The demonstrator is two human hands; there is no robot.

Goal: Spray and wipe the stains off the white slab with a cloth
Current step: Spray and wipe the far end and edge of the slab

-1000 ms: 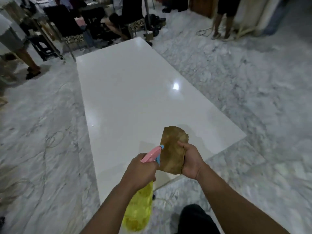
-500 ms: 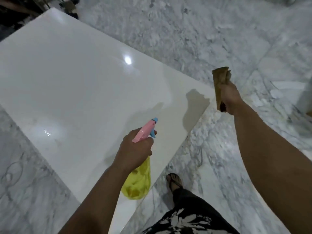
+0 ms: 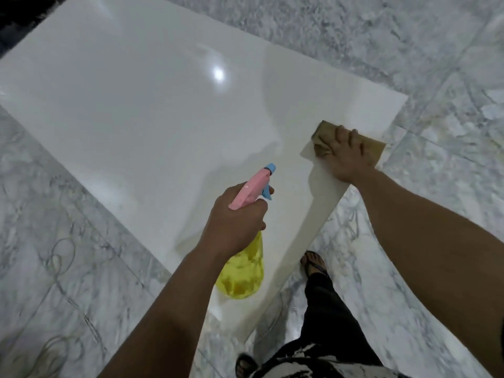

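The glossy white slab (image 3: 141, 113) lies flat on the marble floor and fills the upper left of the head view. My left hand (image 3: 234, 216) grips a spray bottle (image 3: 241, 274) with a yellow body and a pink and blue head, held above the slab's near part. A brown cloth (image 3: 326, 130) lies flat on the slab near its right edge, and my right hand (image 3: 346, 154) presses down on it with the fingers spread straight. I see no clear stains on the slab from here.
Grey-veined marble floor (image 3: 409, 42) surrounds the slab. My feet in sandals (image 3: 313, 264) stand on the floor just beside the slab's near right edge. A bright light reflection (image 3: 218, 74) shows on the slab.
My right hand has come down from the air with the cloth and now presses it onto the slab near the right edge. The left hand still holds the spray bottle.
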